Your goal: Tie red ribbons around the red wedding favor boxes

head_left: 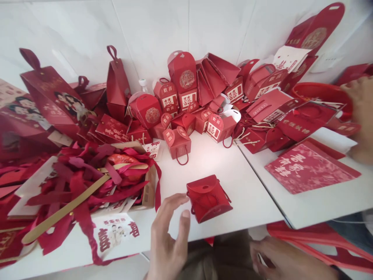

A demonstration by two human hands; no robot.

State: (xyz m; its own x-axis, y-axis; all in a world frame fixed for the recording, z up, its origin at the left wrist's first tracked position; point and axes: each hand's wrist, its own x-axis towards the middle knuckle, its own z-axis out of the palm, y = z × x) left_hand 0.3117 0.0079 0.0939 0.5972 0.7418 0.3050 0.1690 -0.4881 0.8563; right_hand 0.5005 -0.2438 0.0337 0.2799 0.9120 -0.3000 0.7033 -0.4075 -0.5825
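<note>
A small red box with dark red cord handles lies on the white table, near its front edge. Just left of it is my left hand, palm turned sideways, with its fingers and thumb apart and nothing between them. One fingertip comes close to the box's left side; whether it touches is unclear. Below the table edge, over my lap, my right hand is slightly blurred, its fingers curled, and I cannot make out whether anything is in them. A small red box with a cord loop stands farther back on the table.
Many red gift boxes are piled along the white wall. At left, a cardboard box overflows with red ribbons. A printed card lies before it. At right are a flat red bag, another person's blurred hand and a red stool.
</note>
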